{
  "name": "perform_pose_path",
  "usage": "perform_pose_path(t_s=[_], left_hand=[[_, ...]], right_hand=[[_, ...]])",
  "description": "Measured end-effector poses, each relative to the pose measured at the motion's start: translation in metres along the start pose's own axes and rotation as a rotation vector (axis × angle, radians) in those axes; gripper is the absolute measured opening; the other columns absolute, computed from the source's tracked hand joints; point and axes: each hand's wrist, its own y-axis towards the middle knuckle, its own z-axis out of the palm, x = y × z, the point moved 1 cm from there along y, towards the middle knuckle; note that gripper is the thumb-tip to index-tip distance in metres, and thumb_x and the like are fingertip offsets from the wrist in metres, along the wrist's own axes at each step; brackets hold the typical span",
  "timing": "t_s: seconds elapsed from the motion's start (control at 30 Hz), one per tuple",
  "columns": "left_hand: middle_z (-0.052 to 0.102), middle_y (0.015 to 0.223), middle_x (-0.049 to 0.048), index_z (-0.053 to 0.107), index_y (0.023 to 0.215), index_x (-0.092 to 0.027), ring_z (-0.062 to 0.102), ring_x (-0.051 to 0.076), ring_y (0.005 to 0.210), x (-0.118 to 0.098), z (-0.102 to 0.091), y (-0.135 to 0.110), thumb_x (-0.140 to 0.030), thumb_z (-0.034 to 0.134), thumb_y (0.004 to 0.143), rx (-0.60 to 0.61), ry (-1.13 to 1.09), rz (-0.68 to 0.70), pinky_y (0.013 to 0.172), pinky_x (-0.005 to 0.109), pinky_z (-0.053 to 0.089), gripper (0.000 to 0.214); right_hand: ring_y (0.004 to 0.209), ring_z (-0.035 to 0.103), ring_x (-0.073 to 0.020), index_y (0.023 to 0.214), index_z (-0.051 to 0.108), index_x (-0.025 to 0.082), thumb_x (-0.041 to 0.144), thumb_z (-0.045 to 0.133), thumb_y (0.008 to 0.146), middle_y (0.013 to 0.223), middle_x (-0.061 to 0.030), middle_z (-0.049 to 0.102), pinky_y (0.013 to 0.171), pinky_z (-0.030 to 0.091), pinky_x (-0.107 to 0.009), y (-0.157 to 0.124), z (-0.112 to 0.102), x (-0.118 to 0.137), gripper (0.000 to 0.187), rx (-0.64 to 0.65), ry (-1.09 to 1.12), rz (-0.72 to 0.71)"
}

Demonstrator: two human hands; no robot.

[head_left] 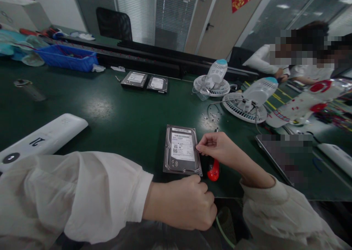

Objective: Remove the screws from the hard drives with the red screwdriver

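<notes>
A hard drive (183, 151) with a white label lies flat on the green table. At its right edge my right hand (213, 145) has its thumb and fingertips pinched together, close to or touching the edge; anything between them is too small to make out. Partly under that hand lies a tool with a red and black handle (213, 171), its thin metal shaft pointing away, probably a screwdriver. My left hand (183, 202) is closed in a fist at the table's front edge, just below the drive. Its fingers curl out of sight, so their contents are hidden.
Two more hard drives (134, 79) lie at the back. Small screws (213, 116) are scattered beyond my right hand, near two white fans (244, 105). A white device marked 21 (44, 136) lies left, a dark tablet-like panel (286, 162) right. A blue basket (68, 59) stands back left.
</notes>
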Motion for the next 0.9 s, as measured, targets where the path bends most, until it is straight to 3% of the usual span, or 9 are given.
perform_pose_path(t_s=[0.47,0.9], left_hand=[[0.063,0.071,0.0046,0.064,0.082,-0.014,0.059,0.018,0.06,-0.0002,0.0007,0.0,-0.023,0.062,0.09,0.007,0.0,0.008,0.053,0.033,0.034,0.012],[0.064,0.071,0.0042,0.064,0.081,-0.013,0.06,0.018,0.061,-0.0009,-0.0001,-0.0004,-0.023,0.066,0.087,-0.013,-0.023,-0.003,0.052,0.033,0.037,0.011]], right_hand=[[0.06,0.065,-0.0107,0.067,0.066,0.016,0.033,0.079,0.069,0.062,-0.001,0.07,0.058,0.052,-0.024,0.0006,-0.0029,-0.0043,0.021,0.024,0.076,0.039],[0.059,0.064,-0.0099,0.067,0.066,0.015,0.027,0.073,0.073,0.064,-0.0008,0.07,0.058,0.051,-0.024,-0.0009,0.0005,-0.0015,0.015,-0.018,0.002,0.04]])
